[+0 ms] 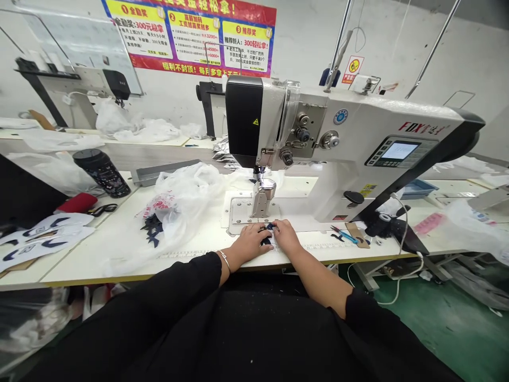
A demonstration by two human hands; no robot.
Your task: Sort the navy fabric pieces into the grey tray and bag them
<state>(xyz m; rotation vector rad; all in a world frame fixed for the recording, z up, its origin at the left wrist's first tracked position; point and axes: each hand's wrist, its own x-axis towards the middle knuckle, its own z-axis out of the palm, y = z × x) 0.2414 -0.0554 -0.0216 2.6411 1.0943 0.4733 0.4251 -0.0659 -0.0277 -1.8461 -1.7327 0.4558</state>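
- A dark patterned tumbler (101, 172) sits at left, near the seam (90, 233) between tabletops.
- White tabletop (119, 233) spreads from that seam to a plastic bag (194, 185), dark cut pieces (153, 228) at its near left.
- Left hand (249, 245): palm down near the front edge, fingers stretched over small navy pieces (265, 241); whether they grip, I cannot tell.
- The navy pieces lie between both hands, just before the sewing machine's post bed (262, 200).
- Right hand (286, 237): fingertips bent at the pieces; grip unclear.
- White surface runs rightward to blue-handled snips (350, 237).
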